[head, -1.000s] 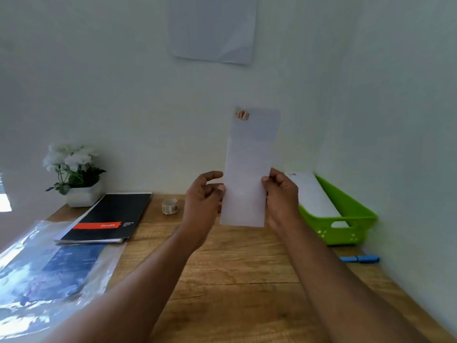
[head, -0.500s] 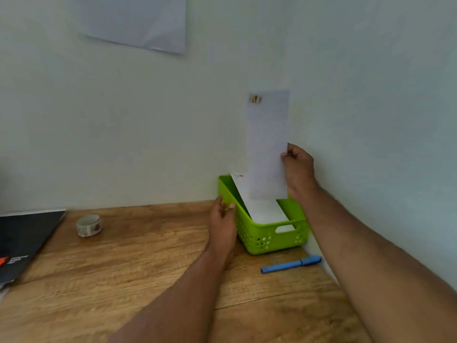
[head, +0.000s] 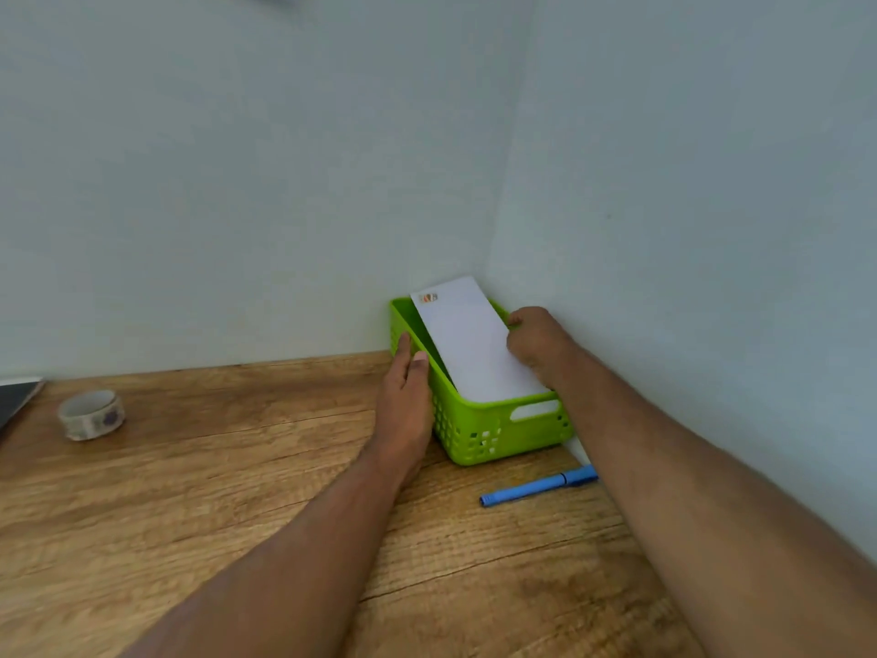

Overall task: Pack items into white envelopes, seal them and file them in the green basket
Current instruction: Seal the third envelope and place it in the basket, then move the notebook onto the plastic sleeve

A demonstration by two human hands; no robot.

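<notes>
In the corner of the worktop (head: 237, 491), one white envelope (head: 467, 344) is leaning tilted inside one green basket (head: 493, 432), a small sticker (head: 428, 298) showing, its print unreadable. The right hand (head: 534, 344) is gripping its edge; the left hand (head: 405, 401) is lying flat against the basket's side. One blue pen (head: 536, 486) and one tape roll (head: 91, 414) are lying nearby.

Single head-mounted wide-angle view, looking forward and down into the room corner. The green basket (head: 479, 432) sits right of frame centre at close range; both forearms enter from the bottom edge.
</notes>
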